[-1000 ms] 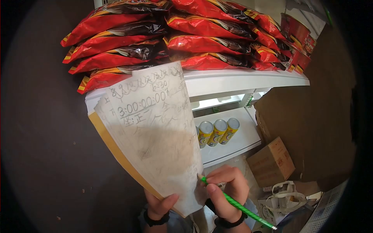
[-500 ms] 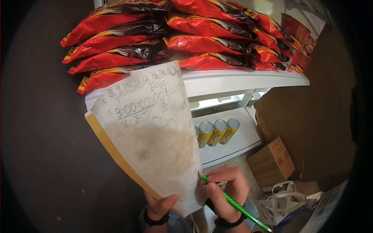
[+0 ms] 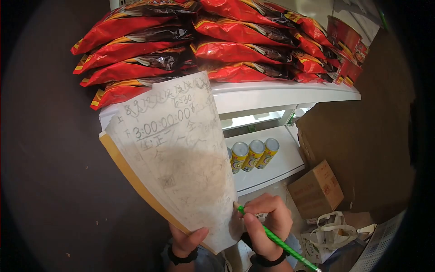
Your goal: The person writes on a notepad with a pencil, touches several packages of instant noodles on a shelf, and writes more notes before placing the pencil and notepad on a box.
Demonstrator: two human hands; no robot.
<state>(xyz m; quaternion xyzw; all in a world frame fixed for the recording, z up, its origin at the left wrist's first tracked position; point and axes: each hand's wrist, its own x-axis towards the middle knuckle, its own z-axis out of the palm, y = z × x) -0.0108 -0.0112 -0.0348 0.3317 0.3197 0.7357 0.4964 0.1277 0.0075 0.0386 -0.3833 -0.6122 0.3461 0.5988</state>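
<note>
- Across the middle of the view, before a white shelf [image 3: 285, 94] stacked with red packets [image 3: 240, 51], a notebook [image 3: 195, 172] is held up at a slant, its lower end near the person. Its off-white page looks worn and smudged grey, with shadow over the lower part. A yellow-brown strip [image 3: 145, 188] runs down its left edge.
- Handwriting [image 3: 163, 124] covers much of that page: a row of numbers near the top, "3:00:00:00" underlined beneath, then some Chinese characters. Lower down the marks are too faint to read.
- At the lower right of the page, the right hand [image 3: 269, 224] is curled, thumb and fingers bent, pinching a pencil [image 3: 285, 248] close to its point. The wrist rises from the bottom of the view.
- By the lower left edge, the left hand [image 3: 185, 239] grips the notebook, thumb laid over the page, the other fingers mostly hidden behind it.
- Slim and bright green, the pencil slopes down to the right from the pinch. Its pale, sharpened tip is at the page's right edge; whether it touches the paper I cannot tell.
- Around each wrist sits a dark band [image 3: 183, 259].
</note>
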